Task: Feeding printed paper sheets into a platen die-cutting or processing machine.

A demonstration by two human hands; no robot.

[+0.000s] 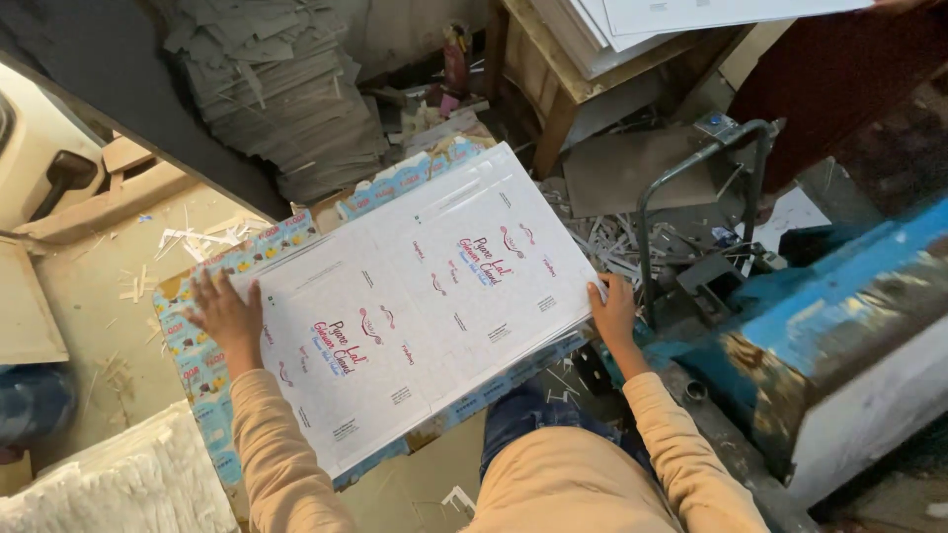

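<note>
two hands grip a stack of white printed sheets [425,296], left hand [225,314] flat on its far edge, right hand [614,314] clamped on the near edge, squaring it over colourful sheets [197,365].

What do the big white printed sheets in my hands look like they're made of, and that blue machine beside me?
White printed sheets: apparently thin paperboard with a matte face; they lie flat and stiff in a stack, held by the left hand and right hand. Blue machine: probably painted metal, as the paint is chipped and worn.

White printed sheet [425,296] — red-blue script; blue patterned sheets [193,365] beneath; machine [839,296] blue.
</note>
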